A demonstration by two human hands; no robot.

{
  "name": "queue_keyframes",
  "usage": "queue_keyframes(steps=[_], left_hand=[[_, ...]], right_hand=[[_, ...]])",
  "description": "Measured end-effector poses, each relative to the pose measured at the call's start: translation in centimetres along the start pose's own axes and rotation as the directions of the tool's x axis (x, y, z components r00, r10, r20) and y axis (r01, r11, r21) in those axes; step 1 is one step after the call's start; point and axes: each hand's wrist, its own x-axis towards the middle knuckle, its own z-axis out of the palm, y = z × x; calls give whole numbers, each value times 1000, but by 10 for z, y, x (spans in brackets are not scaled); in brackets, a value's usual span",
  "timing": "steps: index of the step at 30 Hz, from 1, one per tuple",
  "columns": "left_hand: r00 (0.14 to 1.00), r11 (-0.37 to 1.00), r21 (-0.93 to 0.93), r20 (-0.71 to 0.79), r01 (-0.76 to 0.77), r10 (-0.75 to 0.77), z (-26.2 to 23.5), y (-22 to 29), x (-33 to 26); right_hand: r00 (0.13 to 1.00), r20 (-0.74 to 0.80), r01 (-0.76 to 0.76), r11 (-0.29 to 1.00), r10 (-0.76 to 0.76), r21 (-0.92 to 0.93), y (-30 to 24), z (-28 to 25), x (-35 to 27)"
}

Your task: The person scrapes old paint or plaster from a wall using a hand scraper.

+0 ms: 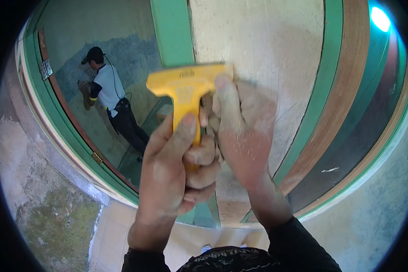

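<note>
A yellow plastic scraper (186,86) with a wide T-shaped head is held up in front of me, its handle pointing down. My left hand (172,158) is closed round the handle, thumb lying along its front. My right hand (242,122) grips the right end of the scraper's head, with the thumb on the front face and the other fingers partly hidden behind it. Pale dust coats the right hand. Behind the scraper stands a pale, scratched panel (267,59) edged in green; a touch between scraper and panel cannot be made out.
To the left, a green door frame (77,131) with metal hinges opens onto a room where a person (109,86) in a cap works at a patchy wall. On the right are a wooden frame (335,90) and a bright light (380,19). Tiled floor (109,235) lies below.
</note>
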Motion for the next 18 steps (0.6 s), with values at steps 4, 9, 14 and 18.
queue_keyframes(steps=[4,9,14,18], left_hand=[[999,999,-38,-27,-18,17,-6,-13,-9],[998,1000,19,69,11,-12,-6,13,0],[972,989,-47,194,141,-129,-24,-6,-2],[981,978,67,0,196,-196,-90,-66,-44]], right_hand=[[999,34,-37,997,35,62,7,3,-10],[995,-91,46,999,-47,-17,-10,8,7],[998,-68,4,1000,-4,-7,6,-1,-20],[916,110,-400,898,386,182,62,0,-126]])
